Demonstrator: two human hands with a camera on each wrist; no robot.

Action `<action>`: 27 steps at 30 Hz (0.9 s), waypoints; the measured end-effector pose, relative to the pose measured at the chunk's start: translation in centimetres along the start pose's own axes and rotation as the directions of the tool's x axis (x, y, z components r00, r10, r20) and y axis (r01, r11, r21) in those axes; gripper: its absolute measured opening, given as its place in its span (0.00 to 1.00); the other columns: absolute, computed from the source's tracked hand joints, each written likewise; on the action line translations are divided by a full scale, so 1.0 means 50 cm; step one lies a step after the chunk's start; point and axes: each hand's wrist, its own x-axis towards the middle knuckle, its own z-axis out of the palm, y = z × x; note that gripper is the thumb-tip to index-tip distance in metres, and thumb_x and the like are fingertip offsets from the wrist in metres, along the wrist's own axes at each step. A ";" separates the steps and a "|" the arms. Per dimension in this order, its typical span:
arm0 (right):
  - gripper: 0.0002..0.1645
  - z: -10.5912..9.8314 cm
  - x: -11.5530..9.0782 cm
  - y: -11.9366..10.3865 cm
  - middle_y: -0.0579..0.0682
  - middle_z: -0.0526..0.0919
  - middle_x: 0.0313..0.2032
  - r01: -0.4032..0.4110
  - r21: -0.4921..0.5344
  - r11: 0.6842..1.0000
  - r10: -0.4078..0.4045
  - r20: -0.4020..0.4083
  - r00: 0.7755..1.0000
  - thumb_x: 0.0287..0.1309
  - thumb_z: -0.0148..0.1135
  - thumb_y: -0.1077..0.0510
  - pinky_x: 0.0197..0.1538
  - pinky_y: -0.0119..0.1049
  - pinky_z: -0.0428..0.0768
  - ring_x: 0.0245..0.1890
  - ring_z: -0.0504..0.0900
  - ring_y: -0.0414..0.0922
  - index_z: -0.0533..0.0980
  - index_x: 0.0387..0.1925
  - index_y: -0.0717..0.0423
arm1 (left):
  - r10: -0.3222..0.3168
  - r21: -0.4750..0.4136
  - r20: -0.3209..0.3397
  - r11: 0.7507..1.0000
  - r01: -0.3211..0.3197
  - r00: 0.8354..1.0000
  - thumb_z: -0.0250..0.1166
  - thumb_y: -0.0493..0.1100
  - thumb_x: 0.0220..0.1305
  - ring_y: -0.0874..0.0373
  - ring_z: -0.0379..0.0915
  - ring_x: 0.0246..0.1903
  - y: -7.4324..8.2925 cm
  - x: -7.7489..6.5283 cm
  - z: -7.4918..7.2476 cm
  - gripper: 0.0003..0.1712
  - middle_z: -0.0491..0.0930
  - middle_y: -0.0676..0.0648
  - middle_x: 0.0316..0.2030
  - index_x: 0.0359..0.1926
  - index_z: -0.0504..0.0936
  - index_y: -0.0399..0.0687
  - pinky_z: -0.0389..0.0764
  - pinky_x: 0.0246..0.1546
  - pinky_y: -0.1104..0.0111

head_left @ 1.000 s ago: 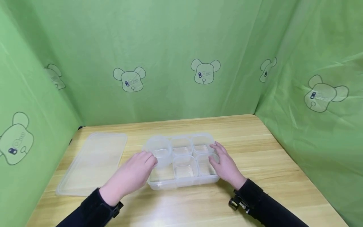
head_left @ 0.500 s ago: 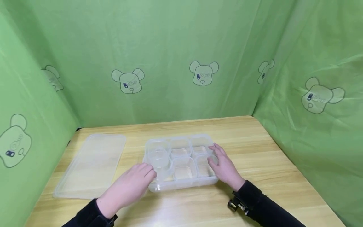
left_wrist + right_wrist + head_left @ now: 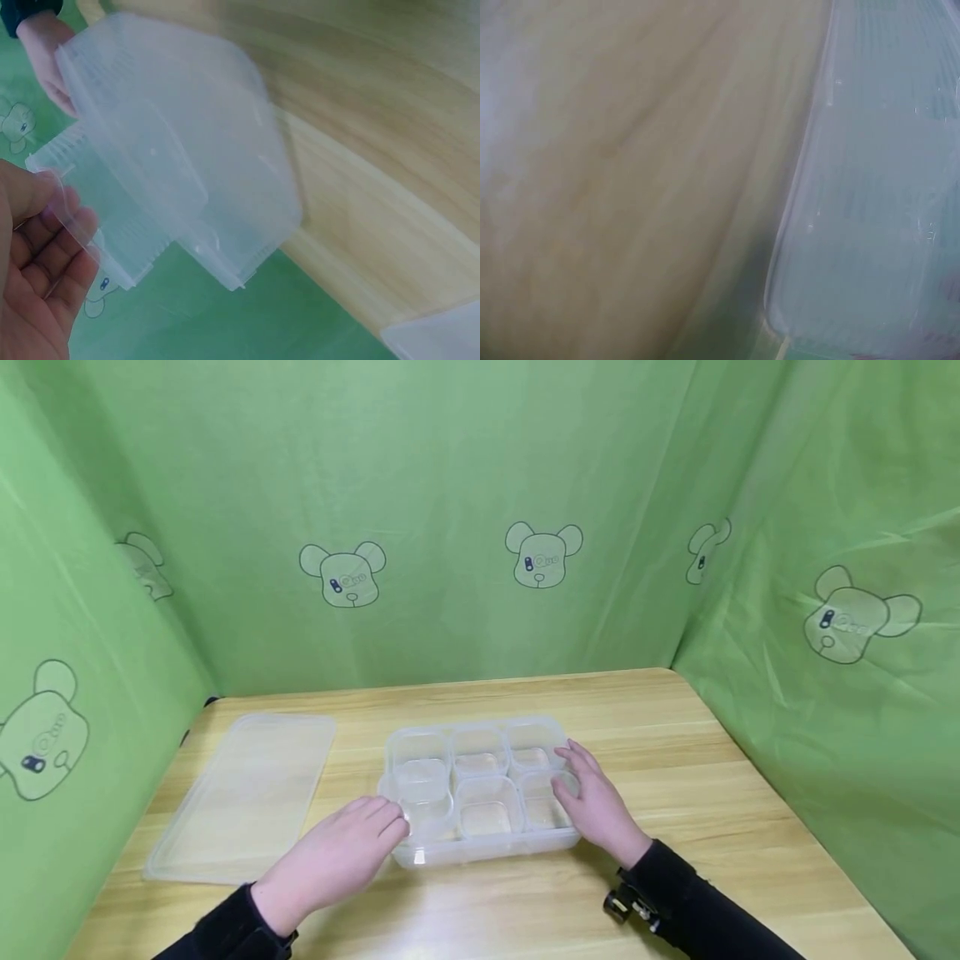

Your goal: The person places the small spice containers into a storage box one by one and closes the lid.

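Observation:
A clear plastic tray [image 3: 487,846] on the table holds several small square containers in two rows. My left hand [image 3: 341,853] pinches the near rim of a small clear plastic container [image 3: 426,814] over the tray's front left space. That container sits raised and overlaps the back left container [image 3: 418,743]. In the left wrist view, thumb and fingertips meet at the rim of the small container [image 3: 112,217]. My right hand [image 3: 600,803] rests at the tray's right end, its thumb and fingers lying relaxed over the rims of the right-hand containers [image 3: 542,806].
A flat translucent lid [image 3: 247,797] lies on the wooden table [image 3: 637,718] left of the tray. Green cloth walls [image 3: 442,635] with bear-head prints stand behind the table and on both sides.
My left hand has lowered slightly toward the front, bringing the small container from over the back left one down to the front left space. My right hand stays in place.

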 end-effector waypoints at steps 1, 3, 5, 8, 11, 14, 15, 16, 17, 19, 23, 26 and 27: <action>0.31 0.000 0.000 0.000 0.66 0.54 0.74 0.000 0.000 1.000 0.000 -0.001 1.000 0.70 0.57 0.58 0.65 0.63 0.66 0.66 0.67 0.67 0.64 0.69 0.65 | 0.004 0.002 0.010 1.000 -0.004 1.000 0.64 0.31 0.51 0.55 0.75 0.46 0.000 -0.001 0.002 0.15 0.77 0.50 0.42 0.42 0.78 0.46 0.77 0.56 0.62; 0.31 -0.001 0.000 -0.001 0.66 0.54 0.74 -0.002 0.001 1.000 0.002 -0.002 1.000 0.70 0.57 0.58 0.65 0.63 0.66 0.66 0.67 0.67 0.64 0.69 0.65 | 0.011 0.004 0.030 1.000 -0.011 1.000 0.65 0.30 0.49 0.55 0.75 0.47 0.000 -0.001 0.007 0.17 0.77 0.50 0.42 0.42 0.78 0.46 0.76 0.57 0.62; 0.31 -0.002 0.001 -0.001 0.65 0.54 0.74 -0.003 0.002 1.000 0.003 -0.003 1.000 0.70 0.57 0.58 0.65 0.63 0.65 0.66 0.66 0.67 0.64 0.69 0.65 | 0.011 0.002 0.047 1.000 -0.011 0.999 0.66 0.29 0.47 0.55 0.75 0.47 0.000 -0.001 0.012 0.19 0.77 0.50 0.43 0.42 0.78 0.46 0.75 0.58 0.62; 0.31 -0.001 0.001 -0.001 0.65 0.54 0.74 -0.008 0.000 1.000 0.008 -0.001 1.000 0.70 0.57 0.58 0.66 0.62 0.65 0.67 0.66 0.67 0.65 0.69 0.64 | 0.009 0.000 0.069 1.000 -0.009 0.998 0.66 0.28 0.43 0.55 0.74 0.48 -0.001 -0.002 0.016 0.22 0.77 0.50 0.43 0.42 0.78 0.47 0.75 0.59 0.62; 0.30 0.000 0.001 0.000 0.65 0.53 0.75 -0.013 0.001 1.000 0.013 0.004 1.000 0.70 0.57 0.57 0.66 0.62 0.65 0.67 0.66 0.66 0.64 0.69 0.64 | 0.010 -0.011 0.092 1.000 -0.009 0.996 0.69 0.29 0.39 0.54 0.74 0.48 -0.003 -0.002 0.019 0.24 0.77 0.50 0.43 0.42 0.77 0.47 0.74 0.60 0.61; 0.30 -0.001 0.000 -0.001 0.65 0.53 0.74 -0.009 0.004 1.000 0.009 0.002 1.000 0.70 0.57 0.58 0.65 0.62 0.66 0.65 0.68 0.66 0.65 0.69 0.65 | 0.016 -0.019 0.110 1.000 -0.014 0.994 0.70 0.29 0.38 0.55 0.74 0.47 -0.006 0.000 0.021 0.26 0.77 0.50 0.43 0.43 0.77 0.47 0.75 0.59 0.61; 0.30 -0.002 0.000 -0.001 0.65 0.53 0.74 -0.006 0.005 1.000 0.006 -0.001 1.000 0.70 0.57 0.58 0.65 0.62 0.66 0.65 0.69 0.66 0.65 0.69 0.65 | 0.017 -0.020 0.114 1.000 -0.015 0.993 0.70 0.29 0.38 0.55 0.74 0.47 -0.007 0.001 0.023 0.25 0.77 0.51 0.43 0.43 0.77 0.47 0.75 0.58 0.62; 0.30 -0.002 0.001 -0.002 0.65 0.53 0.74 -0.003 0.006 1.000 0.003 -0.003 1.000 0.70 0.57 0.58 0.65 0.62 0.66 0.64 0.69 0.66 0.65 0.69 0.65 | 0.018 -0.019 0.117 1.000 -0.016 0.993 0.69 0.29 0.39 0.55 0.74 0.47 -0.008 0.003 0.024 0.25 0.77 0.51 0.43 0.43 0.78 0.47 0.76 0.57 0.62; 0.30 -0.003 0.001 -0.002 0.66 0.53 0.74 0.000 0.004 1.000 0.000 -0.005 1.000 0.70 0.57 0.58 0.65 0.62 0.67 0.64 0.69 0.66 0.65 0.69 0.65 | 0.020 -0.015 0.115 1.000 -0.018 0.993 0.68 0.28 0.41 0.56 0.74 0.46 -0.009 0.004 0.025 0.24 0.77 0.51 0.43 0.43 0.78 0.48 0.76 0.57 0.62; 0.30 -0.003 0.001 -0.003 0.66 0.54 0.74 0.004 0.004 1.000 -0.004 -0.006 1.000 0.70 0.57 0.58 0.65 0.62 0.66 0.65 0.69 0.66 0.65 0.69 0.65 | 0.024 -0.006 0.110 1.000 -0.023 0.994 0.66 0.28 0.45 0.56 0.74 0.45 -0.010 0.007 0.027 0.21 0.77 0.52 0.42 0.42 0.78 0.48 0.77 0.55 0.63; 0.30 -0.001 0.001 -0.002 0.66 0.53 0.74 0.000 0.004 1.000 0.000 0.003 1.000 0.70 0.57 0.58 0.65 0.62 0.66 0.66 0.68 0.66 0.65 0.69 0.65 | 0.037 0.001 0.101 0.999 -0.038 0.994 0.65 0.27 0.49 0.58 0.73 0.43 -0.012 0.009 0.028 0.19 0.77 0.53 0.40 0.42 0.79 0.49 0.78 0.52 0.64; 0.30 0.000 0.000 -0.001 0.66 0.54 0.74 0.000 0.005 1.000 0.000 0.000 1.000 0.70 0.57 0.58 0.65 0.62 0.66 0.65 0.68 0.66 0.65 0.69 0.65 | 0.048 -0.006 0.104 0.999 -0.048 0.993 0.65 0.26 0.51 0.59 0.73 0.42 -0.012 0.009 0.027 0.19 0.77 0.54 0.39 0.42 0.80 0.50 0.78 0.50 0.65; 0.30 0.000 0.000 -0.001 0.66 0.54 0.74 0.001 0.004 1.000 -0.001 -0.002 1.000 0.70 0.57 0.58 0.65 0.62 0.66 0.66 0.68 0.66 0.65 0.69 0.65 | 0.051 -0.009 0.105 0.999 -0.050 0.993 0.65 0.26 0.51 0.60 0.72 0.41 -0.013 0.009 0.027 0.19 0.77 0.54 0.39 0.42 0.80 0.50 0.78 0.50 0.66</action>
